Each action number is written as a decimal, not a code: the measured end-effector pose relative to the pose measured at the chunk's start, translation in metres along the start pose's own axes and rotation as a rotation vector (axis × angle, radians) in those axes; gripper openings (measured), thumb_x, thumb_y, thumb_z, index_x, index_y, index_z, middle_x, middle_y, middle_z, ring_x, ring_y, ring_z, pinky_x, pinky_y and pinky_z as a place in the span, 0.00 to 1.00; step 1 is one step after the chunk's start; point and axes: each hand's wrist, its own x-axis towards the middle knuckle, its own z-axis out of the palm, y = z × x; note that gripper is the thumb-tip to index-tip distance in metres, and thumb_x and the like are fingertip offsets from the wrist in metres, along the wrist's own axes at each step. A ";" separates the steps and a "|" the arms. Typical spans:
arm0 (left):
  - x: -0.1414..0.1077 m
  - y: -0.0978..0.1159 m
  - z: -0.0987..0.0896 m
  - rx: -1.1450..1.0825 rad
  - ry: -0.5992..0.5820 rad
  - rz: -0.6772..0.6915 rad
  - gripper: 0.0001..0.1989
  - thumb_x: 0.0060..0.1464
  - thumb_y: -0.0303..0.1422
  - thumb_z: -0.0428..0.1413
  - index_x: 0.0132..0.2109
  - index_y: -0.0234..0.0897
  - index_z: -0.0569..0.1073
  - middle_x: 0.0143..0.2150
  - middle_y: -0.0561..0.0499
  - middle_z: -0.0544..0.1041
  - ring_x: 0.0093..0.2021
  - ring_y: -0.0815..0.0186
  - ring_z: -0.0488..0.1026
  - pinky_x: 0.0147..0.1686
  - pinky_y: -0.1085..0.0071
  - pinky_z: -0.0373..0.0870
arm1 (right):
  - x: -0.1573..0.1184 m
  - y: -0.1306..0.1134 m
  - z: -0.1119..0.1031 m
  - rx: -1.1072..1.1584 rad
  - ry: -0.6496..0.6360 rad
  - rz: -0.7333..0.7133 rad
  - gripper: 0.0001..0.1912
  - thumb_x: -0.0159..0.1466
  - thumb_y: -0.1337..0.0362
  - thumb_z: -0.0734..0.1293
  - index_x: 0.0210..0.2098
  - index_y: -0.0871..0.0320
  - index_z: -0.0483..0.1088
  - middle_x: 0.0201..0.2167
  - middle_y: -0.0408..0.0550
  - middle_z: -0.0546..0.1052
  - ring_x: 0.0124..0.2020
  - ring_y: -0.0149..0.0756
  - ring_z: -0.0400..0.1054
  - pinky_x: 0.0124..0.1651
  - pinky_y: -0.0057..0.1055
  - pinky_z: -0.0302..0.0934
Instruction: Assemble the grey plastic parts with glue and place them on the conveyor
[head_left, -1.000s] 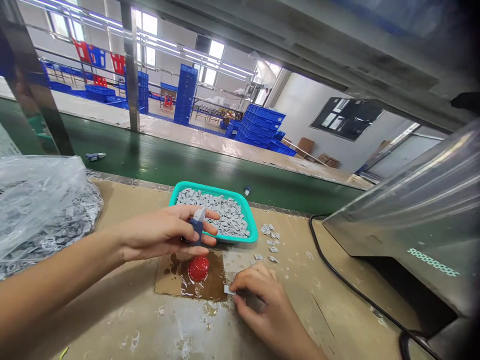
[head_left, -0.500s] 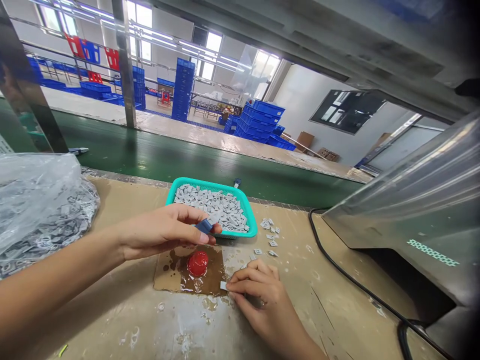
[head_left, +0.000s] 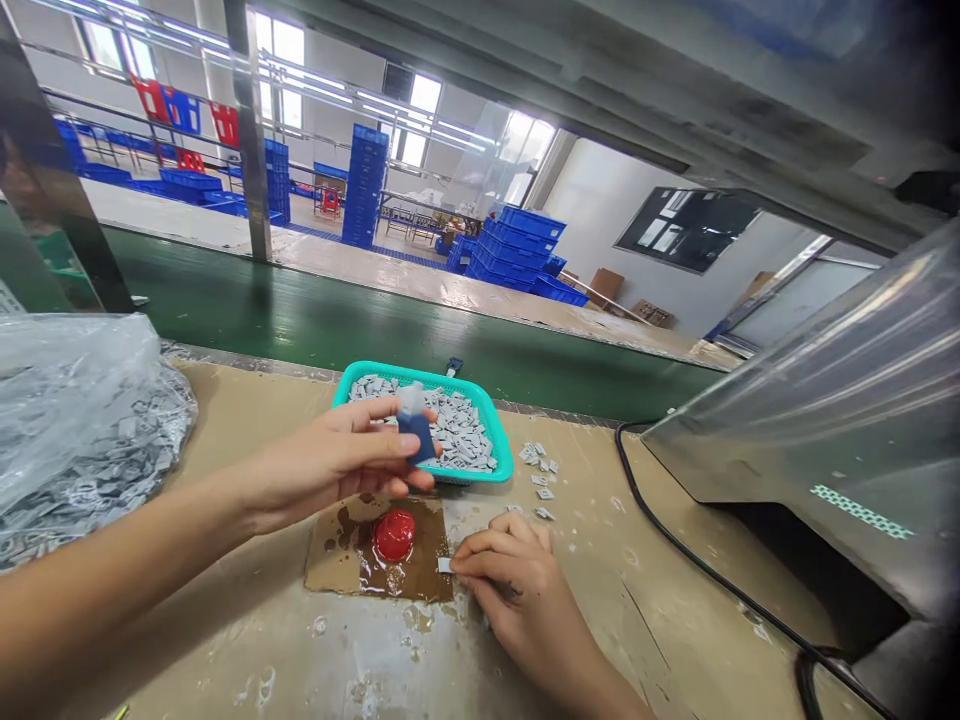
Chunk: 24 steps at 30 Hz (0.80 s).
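My left hand (head_left: 367, 450) is closed on a small dark blue plastic part (head_left: 417, 438) with a pale translucent tip, held up in front of the teal basket (head_left: 501, 440). Small grey plastic pieces (head_left: 461, 430) fill that basket. Lower down, my right hand (head_left: 514, 570) pinches a small light grey plastic piece (head_left: 445, 565) at the right edge of a wet brown board (head_left: 337, 575). On the board sits a shiny red dome-shaped thing (head_left: 394, 535), with liquid around it.
Several loose grey pieces (head_left: 540, 465) lie right of the basket. A clear plastic bag (head_left: 90, 430) of grey parts stands at the left. A green conveyor belt (head_left: 322, 310) runs behind, with a dark blue part (head_left: 454, 366) on it. A black cable (head_left: 675, 530) curves before a metal machine (head_left: 832, 420).
My left hand has turned the blue part from lying tilted to more upright, pale tip up. My right hand stays at the board's edge with its grey piece. The view has shifted slightly.
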 end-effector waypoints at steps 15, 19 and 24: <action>0.007 -0.007 -0.007 0.237 0.015 0.116 0.11 0.46 0.28 0.57 0.40 0.37 0.72 0.38 0.51 0.72 0.38 0.71 0.67 0.38 0.76 0.63 | 0.012 -0.015 -0.029 -0.132 0.052 -0.079 0.08 0.57 0.71 0.63 0.27 0.53 0.72 0.27 0.41 0.76 0.30 0.34 0.63 0.33 0.35 0.54; 0.008 -0.007 -0.004 0.416 0.173 0.171 0.14 0.41 0.29 0.60 0.39 0.37 0.70 0.35 0.52 0.72 0.30 0.72 0.66 0.29 0.76 0.61 | 0.017 -0.018 -0.033 -0.080 -0.003 -0.071 0.08 0.56 0.71 0.63 0.26 0.54 0.72 0.27 0.43 0.76 0.30 0.35 0.64 0.34 0.37 0.57; 0.011 -0.012 0.002 0.424 0.144 0.219 0.16 0.35 0.25 0.61 0.36 0.36 0.68 0.34 0.52 0.72 0.30 0.70 0.68 0.33 0.73 0.64 | 0.040 -0.032 -0.048 0.307 0.169 -0.020 0.06 0.56 0.68 0.64 0.27 0.54 0.73 0.27 0.46 0.75 0.33 0.37 0.67 0.39 0.37 0.62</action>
